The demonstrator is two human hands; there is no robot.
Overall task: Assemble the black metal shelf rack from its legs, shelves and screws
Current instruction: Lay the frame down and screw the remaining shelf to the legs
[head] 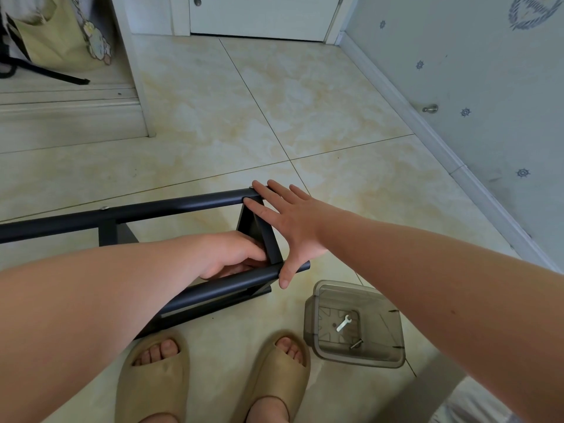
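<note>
Two holds brace the rack [152, 209]: left hand [232, 254] curled round its end shelf [248, 222], right hand [293, 227] flat and open against it; a loose joint between them might pinch.

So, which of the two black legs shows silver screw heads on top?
The far leg, under the right hand's fingertips; the near leg shows none.

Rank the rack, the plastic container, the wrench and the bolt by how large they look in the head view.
1. rack
2. plastic container
3. wrench and bolt: nearly alike, the wrench perhaps slightly longer
</note>
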